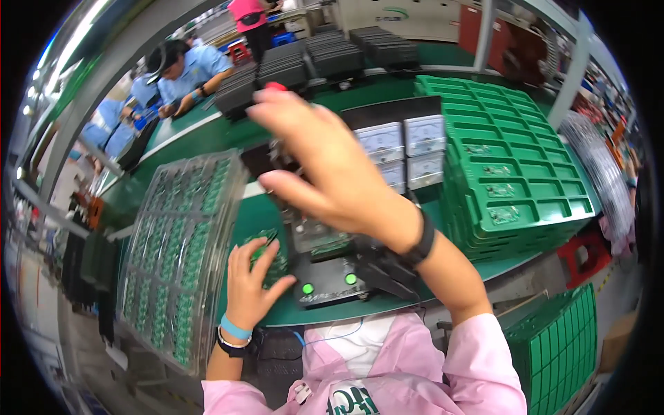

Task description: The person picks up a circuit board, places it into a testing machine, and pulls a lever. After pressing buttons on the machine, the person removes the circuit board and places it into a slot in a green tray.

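My left hand (250,289) reaches over a small pile of green circuit boards (278,261) on the green table, just left of a black test fixture (325,278). Its fingers and thumb bend around a board's edges, and the hand partly hides it. Above the fixture, my right hand (332,169) is raised, empty, with fingers and thumb apart. It covers the fixture's upper part. Two round green buttons (351,279) show on the fixture's front. A black lever-like part (387,270) sits at its right side, below my right wrist.
Clear plastic trays (142,259) packed with green boards stand at the left. Stacked green compartment trays (532,173) rise at the right; a few cells hold boards. Meter-like panels (423,135) stand behind the fixture. Black trays (332,52) line the back, and a co-worker (187,72) sits far left.
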Tool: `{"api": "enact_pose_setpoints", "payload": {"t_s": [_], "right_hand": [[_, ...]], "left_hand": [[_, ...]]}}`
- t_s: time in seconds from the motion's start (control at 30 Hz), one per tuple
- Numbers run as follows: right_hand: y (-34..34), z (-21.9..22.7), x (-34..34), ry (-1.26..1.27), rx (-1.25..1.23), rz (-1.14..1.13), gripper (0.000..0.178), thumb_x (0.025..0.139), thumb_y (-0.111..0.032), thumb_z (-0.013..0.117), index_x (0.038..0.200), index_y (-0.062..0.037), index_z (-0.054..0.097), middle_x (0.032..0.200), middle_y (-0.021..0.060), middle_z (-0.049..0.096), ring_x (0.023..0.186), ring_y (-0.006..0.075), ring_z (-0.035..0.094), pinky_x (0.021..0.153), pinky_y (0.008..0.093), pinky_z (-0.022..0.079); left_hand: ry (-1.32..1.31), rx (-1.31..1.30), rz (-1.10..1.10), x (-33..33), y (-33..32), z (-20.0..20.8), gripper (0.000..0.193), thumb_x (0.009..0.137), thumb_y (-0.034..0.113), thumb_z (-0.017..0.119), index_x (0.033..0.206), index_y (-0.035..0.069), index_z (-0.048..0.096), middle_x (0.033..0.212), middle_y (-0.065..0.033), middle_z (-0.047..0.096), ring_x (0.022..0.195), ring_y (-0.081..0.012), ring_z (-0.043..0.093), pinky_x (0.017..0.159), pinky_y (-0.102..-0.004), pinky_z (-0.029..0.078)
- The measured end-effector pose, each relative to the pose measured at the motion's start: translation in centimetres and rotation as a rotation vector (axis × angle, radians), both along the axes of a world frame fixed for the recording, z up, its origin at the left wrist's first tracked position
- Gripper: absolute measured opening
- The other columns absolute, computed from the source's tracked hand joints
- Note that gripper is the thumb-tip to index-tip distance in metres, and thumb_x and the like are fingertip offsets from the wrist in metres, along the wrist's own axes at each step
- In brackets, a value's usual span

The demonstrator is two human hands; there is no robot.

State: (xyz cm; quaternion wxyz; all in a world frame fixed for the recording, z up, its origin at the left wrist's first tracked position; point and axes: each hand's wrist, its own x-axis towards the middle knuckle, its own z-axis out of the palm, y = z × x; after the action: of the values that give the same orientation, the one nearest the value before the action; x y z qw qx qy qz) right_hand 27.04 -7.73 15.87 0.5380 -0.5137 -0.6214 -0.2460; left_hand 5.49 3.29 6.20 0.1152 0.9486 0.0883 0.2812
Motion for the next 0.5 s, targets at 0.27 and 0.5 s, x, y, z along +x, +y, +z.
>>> {"api": "enact_pose_setpoints", "payload": {"t_s": [0.27, 0.5], "right_hand": [[-7.3, -8.7, -0.6, 0.796, -0.744, -0.005, 0.024, 0.081, -0.004, 0.066, 0.105, 0.0015, 0.063, 0.09, 0.0042, 0.06, 0.074, 0.0114, 0.054, 0.065, 0.0272, 0.044], [-5.4, -9.9, -1.7, 0.575, -0.775, -0.07, 0.025, 0.077, -0.01, 0.075, 0.095, -0.0002, 0.061, 0.071, 0.0042, 0.054, 0.064, 0.0125, 0.049, 0.058, 0.0277, 0.041]], "left_hand": [[0.119, -0.068, 0.061, -0.4, 7.8, -2.4, 0.023, 0.084, 0.009, 0.068, 0.106, 0.0, 0.067, 0.101, -0.0162, 0.068, 0.095, -0.0364, 0.064, 0.084, -0.0404, 0.051], [0.219, -0.09, 0.046, 2.5, 8.9, -2.6, 0.02, 0.085, 0.01, 0.066, 0.103, 0.001, 0.067, 0.099, -0.0185, 0.068, 0.092, -0.039, 0.064, 0.08, -0.043, 0.051]]}}
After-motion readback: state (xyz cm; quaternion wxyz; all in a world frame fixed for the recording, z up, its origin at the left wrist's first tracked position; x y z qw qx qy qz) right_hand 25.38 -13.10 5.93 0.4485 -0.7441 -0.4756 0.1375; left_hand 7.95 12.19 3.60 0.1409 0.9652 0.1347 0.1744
